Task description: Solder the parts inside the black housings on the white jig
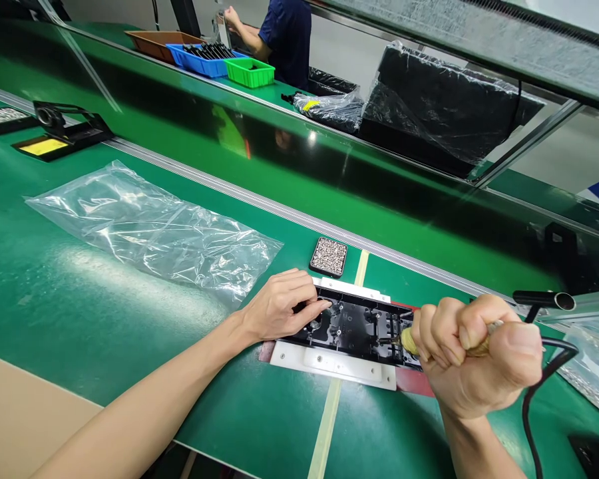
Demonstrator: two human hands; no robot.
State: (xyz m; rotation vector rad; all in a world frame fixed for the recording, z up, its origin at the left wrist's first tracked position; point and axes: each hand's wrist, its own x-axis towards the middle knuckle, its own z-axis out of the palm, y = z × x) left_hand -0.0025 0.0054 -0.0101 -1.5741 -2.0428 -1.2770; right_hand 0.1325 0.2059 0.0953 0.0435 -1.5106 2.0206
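A black plastic part [352,327] lies in a white fixture [329,364] on the green bench. My left hand [279,306] rests on the part's left end, fingertips pressing down on it. My right hand [474,359] is fisted around a corded tool [484,342]. The tool's yellowish tip points left and meets the part's right end. Just behind the fixture sits a small black tray of screws [329,257].
A crumpled clear plastic bag [150,229] lies to the left. A black cable [542,379] runs from my right fist. Across the conveyor are a brown tray [157,41], blue bin [204,58], green bin [249,72], bagged black parts [444,106] and another person [279,36].
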